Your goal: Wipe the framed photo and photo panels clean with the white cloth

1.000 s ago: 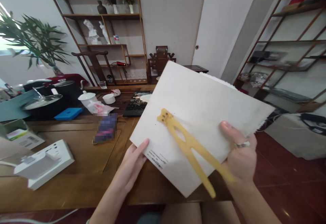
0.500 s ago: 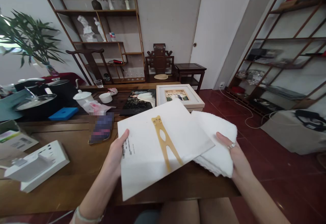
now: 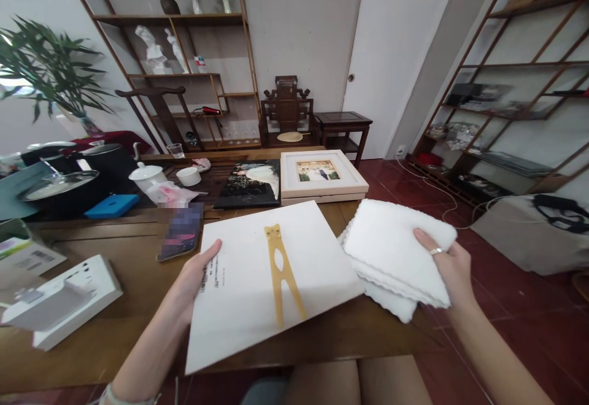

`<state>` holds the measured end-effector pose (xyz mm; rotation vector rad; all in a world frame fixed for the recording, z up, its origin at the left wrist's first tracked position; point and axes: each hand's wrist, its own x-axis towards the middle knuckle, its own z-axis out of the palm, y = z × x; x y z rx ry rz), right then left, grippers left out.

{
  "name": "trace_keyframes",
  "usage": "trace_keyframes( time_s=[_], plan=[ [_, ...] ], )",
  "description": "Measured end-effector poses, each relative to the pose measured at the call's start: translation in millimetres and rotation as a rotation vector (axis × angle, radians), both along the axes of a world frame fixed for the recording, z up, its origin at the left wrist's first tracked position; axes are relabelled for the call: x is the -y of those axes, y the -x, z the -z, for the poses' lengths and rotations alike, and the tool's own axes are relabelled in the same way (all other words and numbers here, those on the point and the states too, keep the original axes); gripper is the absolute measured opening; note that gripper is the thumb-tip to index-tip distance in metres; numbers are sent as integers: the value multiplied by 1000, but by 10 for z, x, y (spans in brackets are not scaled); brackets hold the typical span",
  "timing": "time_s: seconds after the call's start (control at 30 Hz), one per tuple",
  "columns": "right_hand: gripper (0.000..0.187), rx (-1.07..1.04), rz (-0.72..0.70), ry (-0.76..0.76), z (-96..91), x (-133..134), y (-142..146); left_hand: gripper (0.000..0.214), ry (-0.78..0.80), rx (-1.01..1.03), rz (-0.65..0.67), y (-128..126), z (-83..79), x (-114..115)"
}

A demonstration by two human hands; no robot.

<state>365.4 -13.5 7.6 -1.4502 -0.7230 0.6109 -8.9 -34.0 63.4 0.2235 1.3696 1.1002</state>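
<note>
Along its left edge, my left hand (image 3: 196, 282) grips a white flat sheet or booklet (image 3: 322, 251), tilted above the table. On its face is a tan, long-legged figure with an animal head (image 3: 278, 264), and small dark print runs near the left edge. My right hand (image 3: 448, 267) is closed on a folded white towel (image 3: 391, 239) with wavy edges, the thumb lying on top and the other fingers mostly hidden beneath. The towel sits just right of the sheet; whether the two touch, I cannot tell.
Behind the sheet lie a white-framed picture (image 3: 359, 175) and a dark photo panel (image 3: 230, 184). To the left on the wooden table (image 3: 151, 307) are a phone (image 3: 184, 233), a white box (image 3: 78, 300), a blue box (image 3: 111, 206), a lidded pan (image 3: 64, 193) and white teaware (image 3: 188, 176).
The towel has moved right, out from behind the sheet, and shows more of its folds. My left hand has shifted the sheet left and slightly down.
</note>
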Motion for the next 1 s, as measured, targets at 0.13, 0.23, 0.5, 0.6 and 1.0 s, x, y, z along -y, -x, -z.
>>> trace_keyframes(
  time_s=[0.13, 0.23, 0.5, 0.6, 1.0],
  plan=[
    [40, -307, -183, 54, -66, -69, -42, 29, 41, 1, 46, 20, 66, 0],
    [44, -441, -349, 94, -78, -86, -51, 30, 39, -4, 68, 21, 119, -16],
    [34, -410, -274, 56, -188, -35, -143, 29, 40, -46, 70, -8, 128, -51],
    [32, -280, -221, -26, -374, 2, -150, 27, 28, -47, 92, -29, 130, -83],
    [29, 689, -356, -217, -819, 160, 5, 20, -130, -429, 275, -158, 195, -222]
  ],
)
